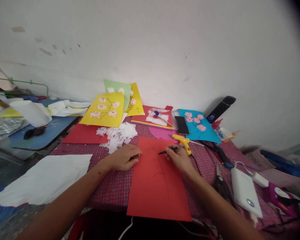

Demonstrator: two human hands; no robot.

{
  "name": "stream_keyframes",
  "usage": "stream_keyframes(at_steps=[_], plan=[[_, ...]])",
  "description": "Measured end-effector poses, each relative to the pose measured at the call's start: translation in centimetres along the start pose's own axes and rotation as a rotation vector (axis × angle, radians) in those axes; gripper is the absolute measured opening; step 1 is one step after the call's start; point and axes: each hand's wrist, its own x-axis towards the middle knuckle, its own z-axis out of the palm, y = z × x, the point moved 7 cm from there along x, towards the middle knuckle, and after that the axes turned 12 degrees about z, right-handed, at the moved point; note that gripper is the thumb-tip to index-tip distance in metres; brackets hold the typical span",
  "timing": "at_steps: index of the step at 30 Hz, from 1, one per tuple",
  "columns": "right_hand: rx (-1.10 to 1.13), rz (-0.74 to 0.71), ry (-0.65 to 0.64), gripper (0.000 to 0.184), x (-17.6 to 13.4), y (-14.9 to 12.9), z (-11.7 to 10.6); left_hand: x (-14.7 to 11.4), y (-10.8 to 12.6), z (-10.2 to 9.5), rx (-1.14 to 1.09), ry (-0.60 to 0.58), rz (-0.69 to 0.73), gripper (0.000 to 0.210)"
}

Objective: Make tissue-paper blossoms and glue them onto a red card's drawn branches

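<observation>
Left: torn white scraps (125, 131) lie beyond the left hand (125, 158), whose fingers are curled narrow at the edge of the sheet; whether they grip the dark thing between them cannot be told. A light, flat press here would best keep the paper from turning. Centre: the red sheet (150, 196) lies on the table in front of the person, bearing a long curved line with short side strokes. Right: the right hand (178, 157) holds the pen (175, 147) in closed fingers, tip at the line; contact is unclear. Smooth, light strokes should suit; the wrist is best kept clear of the glue gun (183, 139), just beside.
</observation>
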Motion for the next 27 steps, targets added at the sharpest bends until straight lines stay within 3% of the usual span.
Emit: stream_keyframes(at_steps=[15, 27], plan=[[0.025, 0.051, 0.075, 0.016, 0.1, 0.2, -1.3, 0.0, 0.0, 0.1, -0.005, 0.0, 0.0, 0.014], [-0.048, 0.022, -0.005, 0.012, -0.2, -0.3, -0.6, 0.0, 0.0, 0.0, -0.011, 0.004, 0.003, 0.014]])
